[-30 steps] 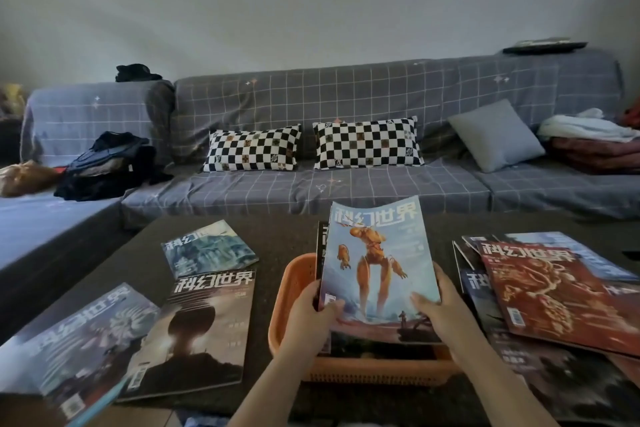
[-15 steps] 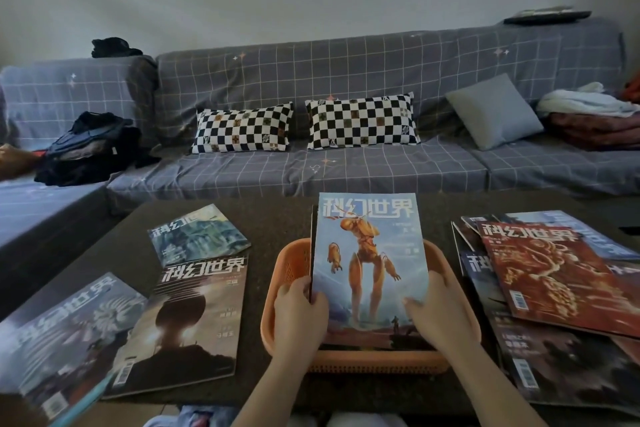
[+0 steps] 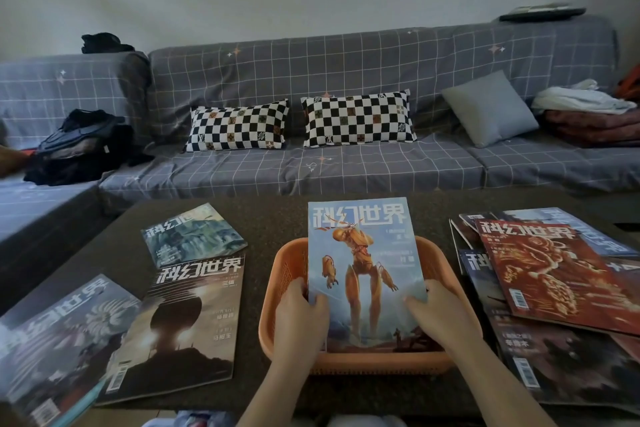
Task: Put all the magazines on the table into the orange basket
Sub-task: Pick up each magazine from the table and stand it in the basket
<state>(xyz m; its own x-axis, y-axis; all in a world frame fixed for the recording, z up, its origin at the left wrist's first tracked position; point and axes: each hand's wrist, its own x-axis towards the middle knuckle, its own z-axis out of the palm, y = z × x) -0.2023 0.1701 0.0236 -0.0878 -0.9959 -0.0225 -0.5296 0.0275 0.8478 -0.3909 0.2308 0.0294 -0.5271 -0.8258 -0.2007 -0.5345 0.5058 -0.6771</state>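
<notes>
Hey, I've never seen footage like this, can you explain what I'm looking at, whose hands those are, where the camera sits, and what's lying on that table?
There is no machine here. A camera worn on a person's head looks forward and down, so the hands are theirs. The left hand and right hand grip the sides of a blue magazine with an orange robot cover, standing in an orange basket. The basket sits on a dark table. Three magazines lie flat to the left, and a loose pile of magazines to the right. Behind is a grey sofa.
</notes>
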